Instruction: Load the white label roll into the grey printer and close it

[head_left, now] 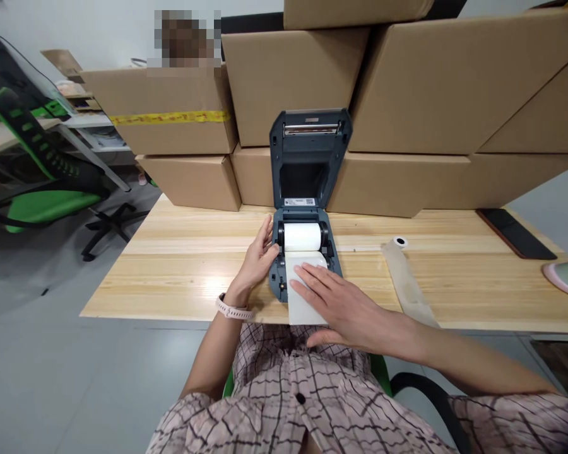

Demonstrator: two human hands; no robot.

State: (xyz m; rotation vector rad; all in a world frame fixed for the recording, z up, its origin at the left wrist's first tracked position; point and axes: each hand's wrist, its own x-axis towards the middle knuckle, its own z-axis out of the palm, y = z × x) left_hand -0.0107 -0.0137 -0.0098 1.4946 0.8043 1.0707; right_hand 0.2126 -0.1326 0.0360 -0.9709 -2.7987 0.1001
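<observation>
- Printer (307,214): grey, between the left fingers and the right hand's side of the table; its near part lies under the right fingers.
- Lid (305,157): raised, beyond both hands' fingertips; boxes (293,88) stacked close behind it limit room there. Contact between lid and boxes: cannot tell.
- Roll (301,237): white, seated in the printer, just ahead of the right fingertips and to the right of the left thumb.
- Strip (299,309): white, runs from the roll under the right fingers and on toward the person, its end at about the table's front edge.
- Table (180,252): open board left of the left fingers, out to the left edge; front edge near the right palm.
- Band of paper (407,287): right of the right fingers, with wood between; it runs from a small core (400,242) to the right forearm.
- Phone (515,233): dark, well right of the right fingers, near the right edge.
- Left hand (258,255): fingers extended along the printer's left side, thumb at its rim; unclenched, steadying rather than gripping. Forearm rises from below, wristband (231,309) at the wrist.
- Right hand (338,302): palm down, fingers straight and flat on the strip, grasping nothing; thumb spread toward the person. Forearm enters from lower right.
</observation>
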